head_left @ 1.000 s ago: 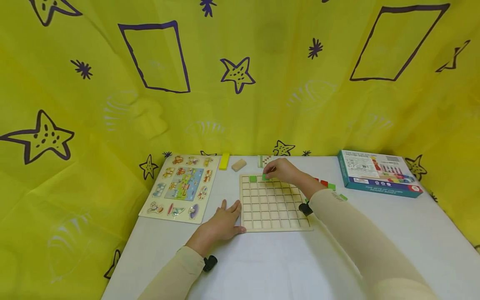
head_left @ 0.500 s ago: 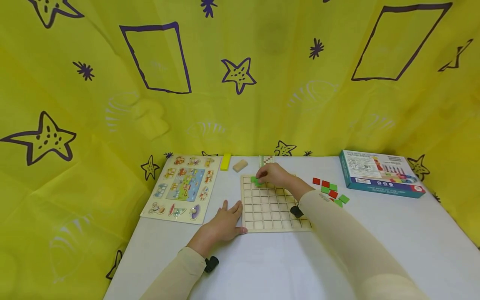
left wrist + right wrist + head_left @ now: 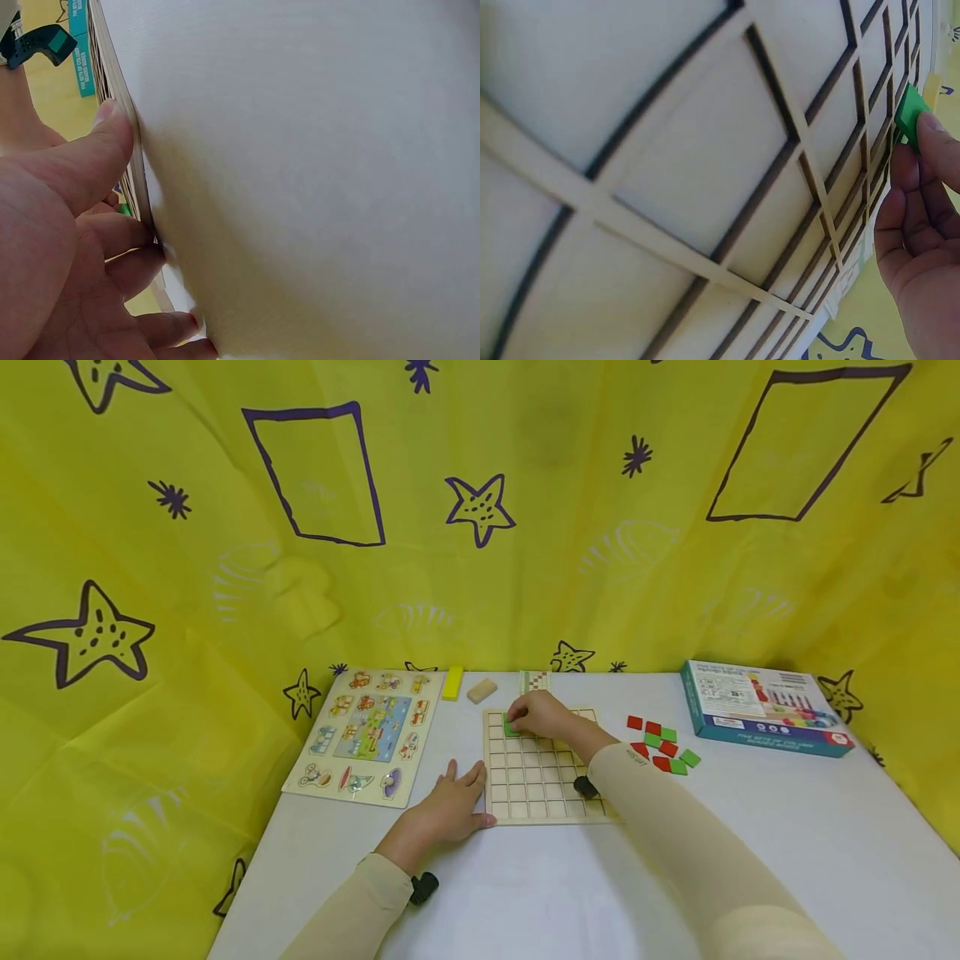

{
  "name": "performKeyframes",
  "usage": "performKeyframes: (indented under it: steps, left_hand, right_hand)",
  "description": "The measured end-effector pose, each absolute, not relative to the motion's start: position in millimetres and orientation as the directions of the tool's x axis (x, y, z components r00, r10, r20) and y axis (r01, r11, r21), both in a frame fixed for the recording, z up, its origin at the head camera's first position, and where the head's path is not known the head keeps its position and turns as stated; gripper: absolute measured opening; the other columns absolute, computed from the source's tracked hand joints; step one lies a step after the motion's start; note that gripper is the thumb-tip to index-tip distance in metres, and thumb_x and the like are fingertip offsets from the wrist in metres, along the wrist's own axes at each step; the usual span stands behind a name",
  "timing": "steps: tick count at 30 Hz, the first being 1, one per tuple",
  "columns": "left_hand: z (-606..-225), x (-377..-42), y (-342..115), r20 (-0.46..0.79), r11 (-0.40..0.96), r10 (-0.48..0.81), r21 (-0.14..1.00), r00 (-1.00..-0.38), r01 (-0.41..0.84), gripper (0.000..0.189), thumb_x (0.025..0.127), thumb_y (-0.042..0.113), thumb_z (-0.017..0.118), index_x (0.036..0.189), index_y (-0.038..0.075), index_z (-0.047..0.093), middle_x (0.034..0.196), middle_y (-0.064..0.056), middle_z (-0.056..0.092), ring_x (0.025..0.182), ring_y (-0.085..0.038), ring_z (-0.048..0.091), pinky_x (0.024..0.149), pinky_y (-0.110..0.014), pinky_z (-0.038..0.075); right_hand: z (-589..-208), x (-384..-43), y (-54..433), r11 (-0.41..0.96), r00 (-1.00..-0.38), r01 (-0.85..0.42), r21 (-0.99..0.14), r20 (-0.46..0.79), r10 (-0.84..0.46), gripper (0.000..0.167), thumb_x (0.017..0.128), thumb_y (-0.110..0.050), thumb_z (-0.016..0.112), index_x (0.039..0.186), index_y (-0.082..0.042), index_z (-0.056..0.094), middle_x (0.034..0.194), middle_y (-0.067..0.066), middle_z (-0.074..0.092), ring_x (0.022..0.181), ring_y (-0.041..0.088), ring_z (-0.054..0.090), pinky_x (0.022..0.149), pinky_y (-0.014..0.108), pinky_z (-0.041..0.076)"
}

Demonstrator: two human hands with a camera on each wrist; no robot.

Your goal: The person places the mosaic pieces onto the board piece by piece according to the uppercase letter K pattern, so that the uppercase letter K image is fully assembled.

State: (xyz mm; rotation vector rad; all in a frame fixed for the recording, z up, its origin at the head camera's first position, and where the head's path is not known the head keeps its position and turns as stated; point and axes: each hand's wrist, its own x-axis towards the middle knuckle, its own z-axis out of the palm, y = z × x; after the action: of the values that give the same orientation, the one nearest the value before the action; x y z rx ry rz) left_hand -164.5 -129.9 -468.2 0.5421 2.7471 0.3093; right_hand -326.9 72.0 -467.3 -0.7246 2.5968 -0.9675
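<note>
A wooden grid board lies flat on the white table, divided into small square cells. My right hand is over the board's far left part and pinches a green square tile between thumb and fingertips. In the right wrist view the tile is tilted against the grid. Green shows in the head view beside the fingertips, at the second column; the hand partly covers it. My left hand rests at the board's near left corner with fingers spread, its thumb and fingers touching the board's edge.
Loose red and green tiles lie right of the board. A boxed toy set stands farther right. A picture puzzle board lies left. Behind the grid are a yellow block, a wooden block and a patterned card.
My right hand has moved left and slightly nearer along the board with the green tile. The loose tiles at the right have come into sight from behind the arm. My left hand stays put.
</note>
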Motion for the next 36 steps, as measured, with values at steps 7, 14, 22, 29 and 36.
performKeyframes:
  steps: [7, 14, 22, 29, 36]
  left_hand:
    - [-468, -165, -128, -0.274, 0.906, 0.397, 0.271, -0.876, 0.326, 0.085, 0.095, 0.049, 0.064, 0.157, 0.001, 0.031, 0.164, -0.011, 0.027, 0.145, -0.054, 0.016, 0.114, -0.06, 0.029]
    - [-468, -166, -128, -0.271, 0.905, 0.401, 0.263, -0.875, 0.333, 0.085, 0.096, 0.049, 0.063, 0.157, 0.001, 0.03, 0.164, -0.011, 0.026, 0.145, -0.055, 0.016, 0.114, -0.06, 0.029]
    - [-466, -166, -127, -0.269, 0.905, 0.402, 0.258, -0.875, 0.337, 0.084, 0.096, 0.048, 0.063, 0.157, 0.0, 0.03, 0.164, -0.011, 0.026, 0.145, -0.055, 0.016, 0.114, -0.06, 0.029]
    - [-468, -164, -126, -0.282, 0.908, 0.392, 0.272, -0.876, 0.319, 0.084, 0.096, 0.048, 0.064, 0.157, 0.001, 0.03, 0.164, -0.011, 0.026, 0.145, -0.054, 0.016, 0.114, -0.06, 0.029]
    - [-470, -165, -128, -0.275, 0.909, 0.385, 0.279, -0.881, 0.31, 0.084, 0.096, 0.048, 0.064, 0.157, 0.002, 0.031, 0.164, -0.011, 0.026, 0.145, -0.055, 0.016, 0.114, -0.061, 0.028]
  right_hand:
    - [-470, -327, 74, 0.65, -0.836, -0.36, -0.669, -0.078, -0.543, 0.008, 0.093, -0.011, 0.073, 0.098, -0.006, 0.077, 0.094, 0.001, 0.073, 0.085, 0.016, 0.062, 0.079, 0.033, 0.053]
    - [-472, -328, 73, 0.658, -0.832, -0.385, -0.647, -0.065, -0.551, 0.006, 0.093, -0.01, 0.074, 0.096, -0.007, 0.078, 0.094, 0.002, 0.073, 0.084, 0.015, 0.063, 0.077, 0.032, 0.054]
    - [-470, -327, 74, 0.663, -0.829, -0.4, -0.633, -0.06, -0.556, 0.006, 0.093, -0.009, 0.073, 0.094, -0.007, 0.078, 0.096, 0.003, 0.074, 0.084, 0.015, 0.064, 0.076, 0.031, 0.055]
    - [-468, -322, 79, 0.664, -0.836, -0.363, -0.654, -0.087, -0.542, 0.012, 0.096, -0.013, 0.07, 0.104, -0.009, 0.078, 0.104, 0.002, 0.073, 0.097, 0.018, 0.065, 0.087, 0.036, 0.054]
    - [-448, -325, 89, 0.641, -0.845, -0.36, -0.677, -0.055, -0.532, 0.018, 0.099, -0.016, 0.066, 0.111, -0.006, 0.075, 0.107, 0.004, 0.071, 0.097, 0.02, 0.064, 0.084, 0.037, 0.054]
